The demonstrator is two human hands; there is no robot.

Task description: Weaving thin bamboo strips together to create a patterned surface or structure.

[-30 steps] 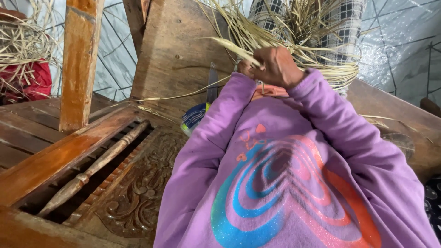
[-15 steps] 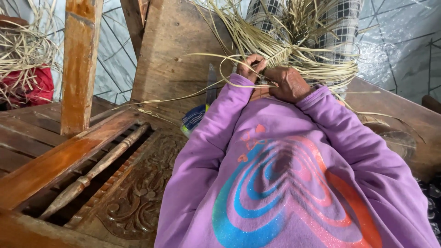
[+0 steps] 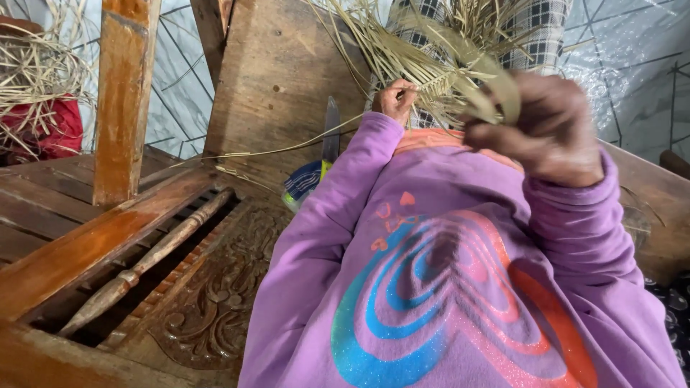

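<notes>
Head view, looking down over a purple printed sweatshirt (image 3: 460, 287). The work in hand is a bundle of dried straw-coloured fibre strips (image 3: 431, 68), held up at chest height in front of a checked cloth (image 3: 535, 32) and spreading fan-wise toward the top of the frame. The left hand (image 3: 395, 99) pinches one thin strip between thumb and fingertips, close against the bundle's lower left side. The right hand (image 3: 543, 129), raised nearer the camera and blurred, is closed around a broader looped strip (image 3: 496, 93); its exact finger positions cannot be told.

Just left of the left sleeve, a knife (image 3: 330, 133) stands blade-up, its blue-and-yellow handle (image 3: 303, 183) low beside the carved wooden frame (image 3: 215, 302). A turned wooden spindle (image 3: 144, 266) lies along the slats of the frame, and an upright wooden post (image 3: 122, 93) rises behind. A second heap of loose strips (image 3: 36, 72) rests on red cloth (image 3: 54, 129) at far left.

Risks, as judgement: the strips look dry and brittle, so a sharp bend at the loop could crack or split one; an uneven pull between the two hands could let the thin strip slip from the pinch and loosen the bundle; the upturned blade, near the left elbow, could catch the sleeve.
</notes>
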